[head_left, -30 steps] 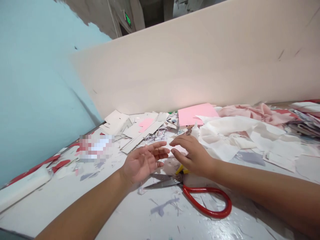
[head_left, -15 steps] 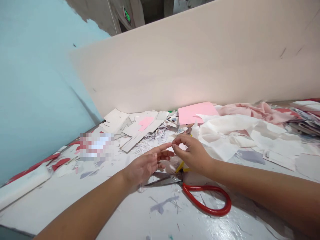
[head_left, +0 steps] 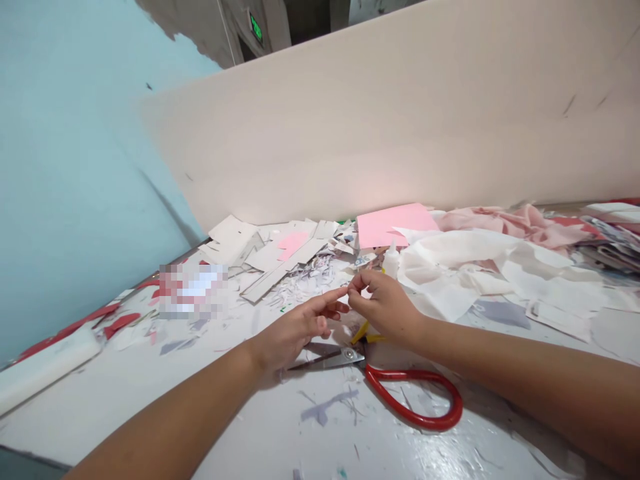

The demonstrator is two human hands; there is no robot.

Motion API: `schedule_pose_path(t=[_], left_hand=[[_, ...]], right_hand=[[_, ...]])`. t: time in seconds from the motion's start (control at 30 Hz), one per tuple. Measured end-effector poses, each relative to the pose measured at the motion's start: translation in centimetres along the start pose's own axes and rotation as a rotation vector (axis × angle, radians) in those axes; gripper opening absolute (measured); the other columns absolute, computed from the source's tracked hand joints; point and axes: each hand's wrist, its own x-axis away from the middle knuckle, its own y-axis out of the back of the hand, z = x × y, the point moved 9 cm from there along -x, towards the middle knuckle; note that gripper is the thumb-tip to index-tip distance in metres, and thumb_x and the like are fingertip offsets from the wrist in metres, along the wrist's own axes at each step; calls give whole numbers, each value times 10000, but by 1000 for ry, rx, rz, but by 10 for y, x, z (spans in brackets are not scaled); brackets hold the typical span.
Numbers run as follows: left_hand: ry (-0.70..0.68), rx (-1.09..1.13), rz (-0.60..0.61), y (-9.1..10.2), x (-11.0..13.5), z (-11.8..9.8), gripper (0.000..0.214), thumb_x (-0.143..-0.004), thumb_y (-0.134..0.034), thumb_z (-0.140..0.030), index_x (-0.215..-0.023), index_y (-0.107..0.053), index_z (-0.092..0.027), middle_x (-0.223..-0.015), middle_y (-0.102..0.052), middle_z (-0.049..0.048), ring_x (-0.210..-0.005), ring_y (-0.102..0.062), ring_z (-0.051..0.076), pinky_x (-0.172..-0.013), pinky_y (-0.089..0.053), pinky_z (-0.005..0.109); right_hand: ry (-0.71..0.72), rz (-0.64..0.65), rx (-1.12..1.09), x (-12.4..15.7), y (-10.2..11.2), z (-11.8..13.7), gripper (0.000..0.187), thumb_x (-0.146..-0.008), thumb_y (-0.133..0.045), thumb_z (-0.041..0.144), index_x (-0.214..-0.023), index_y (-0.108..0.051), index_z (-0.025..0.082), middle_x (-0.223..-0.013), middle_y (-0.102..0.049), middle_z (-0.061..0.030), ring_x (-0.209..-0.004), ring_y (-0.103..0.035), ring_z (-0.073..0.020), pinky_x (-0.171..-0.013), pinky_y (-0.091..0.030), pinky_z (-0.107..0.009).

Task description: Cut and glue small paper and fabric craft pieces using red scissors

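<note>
My left hand and my right hand meet fingertip to fingertip above the white table. The right hand's thumb and forefinger are pinched on a small pale scrap of paper. My left forefinger stretches out and touches that pinch, while its other fingers curl loosely; nothing shows in that hand. Under both hands lie red-handled scissors, blades pointing left. A small white glue bottle stands just beyond the right hand.
Cut white paper pieces and shreds pile up behind the hands. A pink sheet, crumpled white tissue and pink cloth lie to the right. A beige board walls the back; red scraps lie left.
My left hand turned from palm-up and spread to pointing with one finger. The right hand lifted a little and closed into a pinch, and the fingertips came together.
</note>
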Motion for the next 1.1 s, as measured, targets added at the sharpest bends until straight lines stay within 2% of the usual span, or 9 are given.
schedule_pose_path(t=[0.3, 0.6, 1.1], left_hand=[[-39, -20, 6, 1, -1, -2, 508, -767, -511, -396, -1266, -451, -317, -1210, -438, 60, -1159, -318, 252, -886, -264, 363], [-47, -4, 29, 0, -1, -3, 513, -775, -513, -390, -1276, -443, -301, -1216, -434, 69, -1143, -324, 252, -880, -260, 361], [-66, 34, 42, 4, -2, -2, 520, -778, -503, -406, -1276, -444, -269, -1198, -455, 85, -1152, -335, 260, -857, -291, 339]], right_hand=[[29, -1, -2, -1, 0, 1, 117, -691, -463, 154, -589, -436, 203, -619, -541, 16, -611, -502, -143, -567, -378, -261], [16, 16, -49, -2, -1, 0, 131, -682, -463, 142, -576, -416, 204, -580, -509, 33, -586, -470, -132, -545, -349, -240], [95, 7, -176, -3, 7, 2, 106, -711, -451, 152, -617, -449, 200, -605, -486, 39, -583, -450, -116, -547, -351, -233]])
